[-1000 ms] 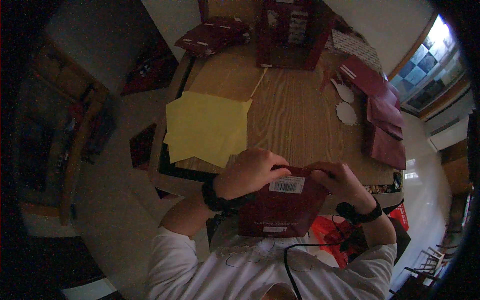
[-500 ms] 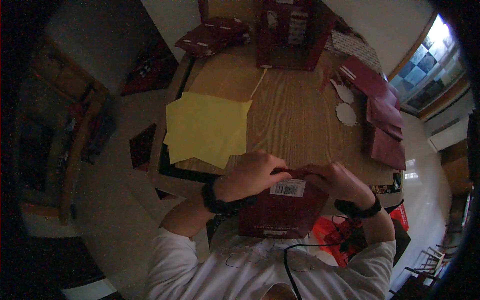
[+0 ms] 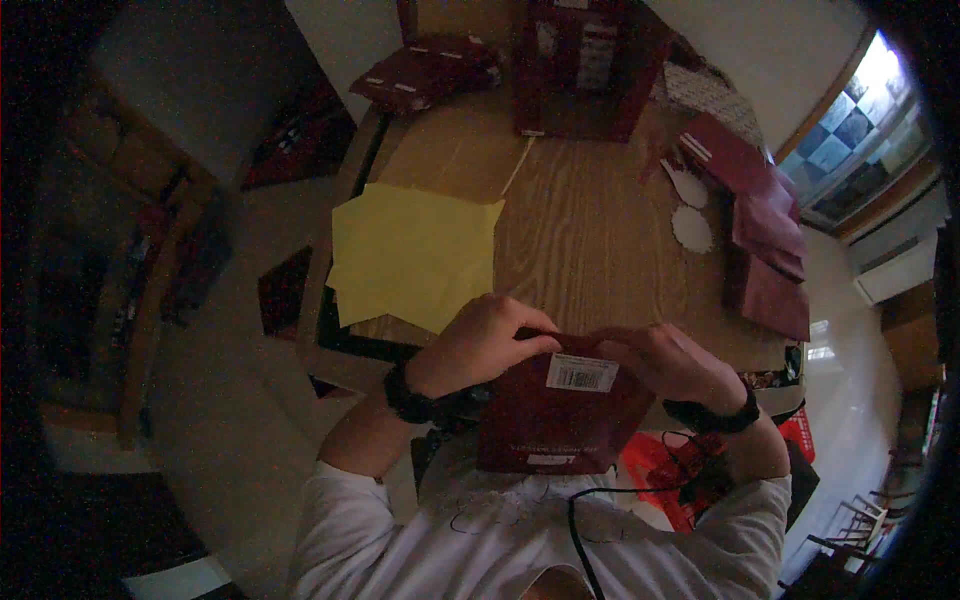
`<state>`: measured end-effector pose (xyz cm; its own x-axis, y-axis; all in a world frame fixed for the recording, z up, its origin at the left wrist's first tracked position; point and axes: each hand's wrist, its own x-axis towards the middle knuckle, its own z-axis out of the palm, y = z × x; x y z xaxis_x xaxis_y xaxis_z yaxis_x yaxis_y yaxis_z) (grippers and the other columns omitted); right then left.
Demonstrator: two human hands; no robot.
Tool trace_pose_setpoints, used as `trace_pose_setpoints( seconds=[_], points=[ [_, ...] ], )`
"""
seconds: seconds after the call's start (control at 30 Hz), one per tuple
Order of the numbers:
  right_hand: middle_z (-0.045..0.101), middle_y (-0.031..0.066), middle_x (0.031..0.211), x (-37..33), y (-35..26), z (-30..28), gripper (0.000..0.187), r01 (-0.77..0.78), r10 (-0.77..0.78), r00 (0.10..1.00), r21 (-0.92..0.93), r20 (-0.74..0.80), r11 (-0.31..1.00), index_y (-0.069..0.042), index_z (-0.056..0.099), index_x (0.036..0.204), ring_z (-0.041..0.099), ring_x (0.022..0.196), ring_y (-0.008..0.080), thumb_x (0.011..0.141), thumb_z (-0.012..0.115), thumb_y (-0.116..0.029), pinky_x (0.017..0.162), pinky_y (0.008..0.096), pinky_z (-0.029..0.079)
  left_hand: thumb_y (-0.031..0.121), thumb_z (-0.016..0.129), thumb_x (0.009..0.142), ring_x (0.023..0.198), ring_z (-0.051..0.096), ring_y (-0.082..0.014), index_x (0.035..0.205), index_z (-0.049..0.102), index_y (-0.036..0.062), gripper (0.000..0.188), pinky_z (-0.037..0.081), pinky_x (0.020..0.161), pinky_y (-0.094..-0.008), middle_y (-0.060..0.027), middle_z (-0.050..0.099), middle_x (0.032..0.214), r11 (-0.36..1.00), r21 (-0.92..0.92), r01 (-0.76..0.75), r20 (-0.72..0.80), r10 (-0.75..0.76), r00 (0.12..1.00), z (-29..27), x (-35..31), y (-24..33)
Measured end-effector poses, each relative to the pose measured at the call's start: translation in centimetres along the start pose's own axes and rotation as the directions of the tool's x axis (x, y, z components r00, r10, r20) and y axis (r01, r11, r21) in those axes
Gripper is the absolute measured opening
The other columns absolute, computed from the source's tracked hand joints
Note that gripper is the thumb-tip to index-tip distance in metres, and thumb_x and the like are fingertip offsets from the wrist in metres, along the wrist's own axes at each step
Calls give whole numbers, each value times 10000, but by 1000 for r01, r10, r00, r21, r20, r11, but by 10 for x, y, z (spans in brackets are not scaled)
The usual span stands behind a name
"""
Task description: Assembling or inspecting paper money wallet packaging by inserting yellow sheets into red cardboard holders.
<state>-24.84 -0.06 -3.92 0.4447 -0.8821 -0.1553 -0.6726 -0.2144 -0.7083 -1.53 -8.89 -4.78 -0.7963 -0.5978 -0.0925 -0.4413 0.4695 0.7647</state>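
A dark red packet [image 3: 560,425] hangs between my hands just past the table's near edge, close to my shirt. Its upper edge carries a white barcode label [image 3: 582,373], and a small white strip shows near its bottom. My left hand [image 3: 480,345] pinches the left end of the top edge between thumb and fingers. At the right end of that same edge, my right hand [image 3: 675,362] is closed, its curled fingertips partly hidden. Whether the packet is a stiff box or a soft pouch is hard to tell in the dim light.
Yellow sheets [image 3: 415,255] lie on the wooden table [image 3: 590,240], left of centre. Dark red packets [image 3: 765,230] line the right side beside two white scalloped pieces [image 3: 691,229]. A large dark red box [image 3: 580,75] stands at the back, with more packets [image 3: 425,75] to its left.
My left hand has shifted slightly left and up along the packet's top edge, baring more of the label. The right hand keeps its hold, almost unmoved.
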Motion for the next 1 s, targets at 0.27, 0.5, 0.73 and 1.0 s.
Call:
trace_pose_setpoints(
  seconds=[0.27,0.5,0.73,1.0],
  points=[
    [636,152,789,5,0,7,218,-25,21,999,-129,-27,991,-118,567,1055,624,709,357,867,470,-170,584,429,504,209,669,817,923,619,-191,1029,634,42,272,485,804,-323,-77,664,979,927,-356,117,-149,-180,972,7,-22,-24],
    [629,187,778,-4,15,8,248,-13,9,998,-71,-62,997,-65,583,1082,633,712,337,920,435,-182,621,370,501,167,670,820,780,603,-116,1015,642,20,246,477,688,-265,-77,673,904,922,-364,129,-200,-213,956,17,-51,-34],
    [638,173,905,-4,15,13,362,32,-31,999,-26,13,999,-92,555,1149,619,835,371,804,561,-203,694,414,509,172,655,820,696,623,-206,972,631,-15,242,473,627,-311,-154,651,827,981,-191,28,-314,-89,945,29,-57,-15],
    [624,153,947,-2,6,31,499,157,-157,988,64,-13,985,-60,519,1157,608,887,348,711,670,-227,730,384,498,172,629,835,655,602,-326,940,623,2,201,461,582,-362,-198,608,775,995,-97,37,-378,-71,923,39,-59,0]
  ],
)
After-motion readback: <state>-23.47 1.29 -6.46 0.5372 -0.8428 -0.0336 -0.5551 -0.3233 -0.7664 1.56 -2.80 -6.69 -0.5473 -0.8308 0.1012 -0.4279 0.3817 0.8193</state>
